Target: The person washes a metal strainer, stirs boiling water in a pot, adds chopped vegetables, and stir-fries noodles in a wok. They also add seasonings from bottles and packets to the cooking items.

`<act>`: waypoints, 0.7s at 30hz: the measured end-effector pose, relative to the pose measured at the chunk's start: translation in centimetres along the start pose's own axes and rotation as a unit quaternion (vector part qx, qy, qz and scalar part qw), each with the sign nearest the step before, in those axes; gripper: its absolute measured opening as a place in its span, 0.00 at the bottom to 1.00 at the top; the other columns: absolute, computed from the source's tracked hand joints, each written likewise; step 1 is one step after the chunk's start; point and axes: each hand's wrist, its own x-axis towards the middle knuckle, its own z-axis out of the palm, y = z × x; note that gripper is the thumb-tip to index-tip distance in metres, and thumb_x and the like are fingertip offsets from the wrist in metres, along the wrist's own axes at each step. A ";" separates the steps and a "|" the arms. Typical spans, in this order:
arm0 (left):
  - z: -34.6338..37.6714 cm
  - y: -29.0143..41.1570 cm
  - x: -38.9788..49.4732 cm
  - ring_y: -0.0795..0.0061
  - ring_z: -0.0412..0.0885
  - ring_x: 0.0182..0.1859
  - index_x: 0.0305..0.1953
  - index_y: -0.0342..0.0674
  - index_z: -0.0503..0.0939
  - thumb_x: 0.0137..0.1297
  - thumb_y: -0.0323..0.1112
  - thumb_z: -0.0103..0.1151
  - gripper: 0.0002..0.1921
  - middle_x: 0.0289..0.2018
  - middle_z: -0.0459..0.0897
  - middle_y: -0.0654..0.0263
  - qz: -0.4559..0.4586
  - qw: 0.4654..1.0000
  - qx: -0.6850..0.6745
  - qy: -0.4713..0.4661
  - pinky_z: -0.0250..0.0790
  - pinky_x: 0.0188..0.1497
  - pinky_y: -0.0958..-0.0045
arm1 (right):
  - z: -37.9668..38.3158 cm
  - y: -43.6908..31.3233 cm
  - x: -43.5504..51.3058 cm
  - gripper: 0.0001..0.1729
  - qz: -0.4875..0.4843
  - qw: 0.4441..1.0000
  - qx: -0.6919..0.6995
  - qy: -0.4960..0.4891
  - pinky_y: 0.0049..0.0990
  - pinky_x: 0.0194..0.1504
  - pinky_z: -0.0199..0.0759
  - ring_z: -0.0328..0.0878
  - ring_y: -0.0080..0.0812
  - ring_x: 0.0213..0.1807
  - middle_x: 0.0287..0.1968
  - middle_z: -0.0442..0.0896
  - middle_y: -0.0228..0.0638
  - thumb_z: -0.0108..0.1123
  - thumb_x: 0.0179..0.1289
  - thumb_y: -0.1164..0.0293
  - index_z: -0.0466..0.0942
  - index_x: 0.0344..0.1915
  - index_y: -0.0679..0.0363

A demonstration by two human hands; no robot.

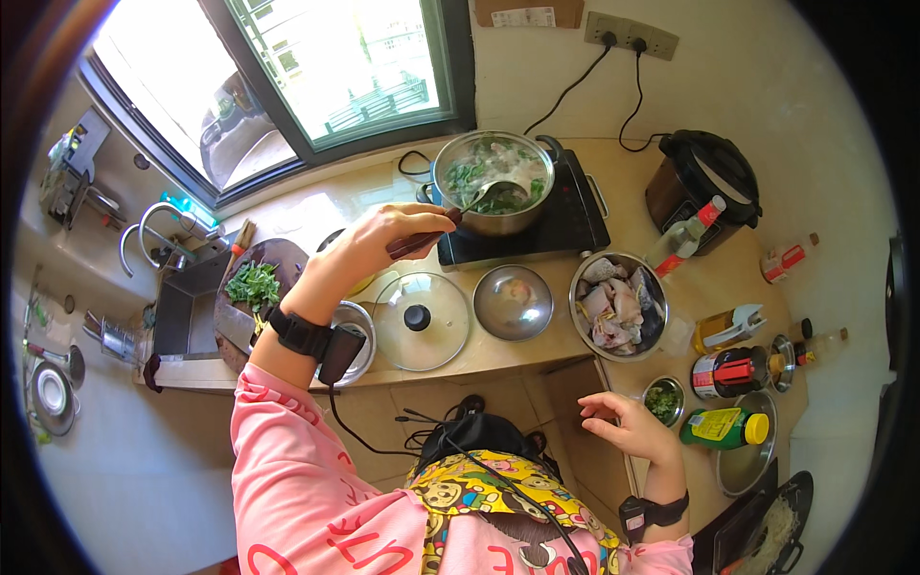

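My left hand (402, 223) grips the dark handle of a metal ladle (467, 205). The ladle's bowl lies within a steel pot (492, 224), among leafy greens (466, 172) in pale, steaming liquid. This pot sits on a black induction cooker (575, 215) below the window. Over the counter's right front edge, my right hand (629, 424) hovers with nothing in it, fingers loosely apart. Nearest to it is a small steel bowl of chopped green herbs (663, 401). A larger steel bowl (575, 305) farther back holds raw fish pieces (614, 305).
A glass lid (388, 330) and a steel bowl (513, 302) lie before the cooker. Chopped greens (253, 284) rest on a round board (280, 253) by the sink (183, 316). At right stand an electric pressure cooker (683, 187), several bottles, and a wok (798, 496).
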 end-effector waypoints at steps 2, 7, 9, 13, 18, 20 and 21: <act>0.6 -1.2 0.7 0.55 0.80 0.44 0.46 0.36 0.77 0.52 0.20 0.57 0.17 0.48 0.79 0.51 0.010 1.000 0.003 -0.017 0.72 0.45 0.67 | -0.3 -0.1 -0.2 0.19 -0.004 1.000 -0.006 0.012 0.24 0.46 0.71 0.77 0.24 0.42 0.42 0.80 0.35 0.60 0.61 0.71 0.73 0.51 0.65; 2.3 -3.7 1.9 0.53 0.78 0.48 0.46 0.36 0.77 0.50 0.19 0.58 0.19 0.49 0.78 0.51 0.009 1.000 0.015 -0.011 0.72 0.48 0.66 | -0.7 -0.6 -0.5 0.19 -0.012 0.999 -0.013 0.039 0.25 0.45 0.72 0.78 0.25 0.41 0.41 0.80 0.36 0.61 0.60 0.70 0.73 0.51 0.65; 2.7 -4.7 2.4 0.52 0.78 0.48 0.46 0.36 0.77 0.50 0.19 0.58 0.18 0.48 0.78 0.51 0.011 1.000 0.022 0.002 0.72 0.48 0.66 | -1.0 -1.2 -0.2 0.19 -0.018 0.998 -0.042 0.035 0.25 0.45 0.72 0.78 0.26 0.40 0.40 0.80 0.36 0.62 0.60 0.70 0.74 0.51 0.64; 3.0 -5.8 2.6 0.52 0.78 0.46 0.46 0.37 0.77 0.49 0.19 0.59 0.19 0.47 0.79 0.53 0.026 0.998 0.041 0.048 0.72 0.46 0.65 | -2.9 -3.5 0.9 0.19 -0.043 0.988 -0.138 0.049 0.27 0.44 0.72 0.78 0.27 0.39 0.40 0.80 0.36 0.63 0.58 0.69 0.75 0.49 0.63; 0.9 -6.1 1.1 0.56 0.79 0.43 0.46 0.38 0.77 0.50 0.19 0.58 0.19 0.45 0.79 0.55 -0.005 0.996 0.034 0.077 0.71 0.44 0.67 | -8.0 -7.5 5.7 0.17 -0.088 0.977 -0.124 0.148 0.25 0.44 0.72 0.77 0.24 0.40 0.39 0.79 0.32 0.61 0.60 0.70 0.74 0.48 0.64; 0.2 -6.2 0.6 0.58 0.79 0.41 0.46 0.39 0.77 0.50 0.20 0.58 0.19 0.45 0.79 0.56 0.009 0.992 0.059 0.110 0.71 0.43 0.68 | -11.0 -9.2 9.1 0.18 -0.085 0.965 -0.127 0.215 0.24 0.44 0.71 0.76 0.23 0.40 0.39 0.79 0.32 0.60 0.61 0.70 0.73 0.50 0.65; -0.1 -6.4 0.4 0.58 0.80 0.41 0.46 0.40 0.77 0.50 0.20 0.58 0.19 0.46 0.79 0.56 0.000 0.992 0.045 0.118 0.72 0.43 0.68 | -12.6 -9.9 10.9 0.19 -0.108 0.954 -0.138 0.244 0.23 0.45 0.71 0.76 0.23 0.40 0.39 0.78 0.32 0.60 0.61 0.70 0.72 0.51 0.65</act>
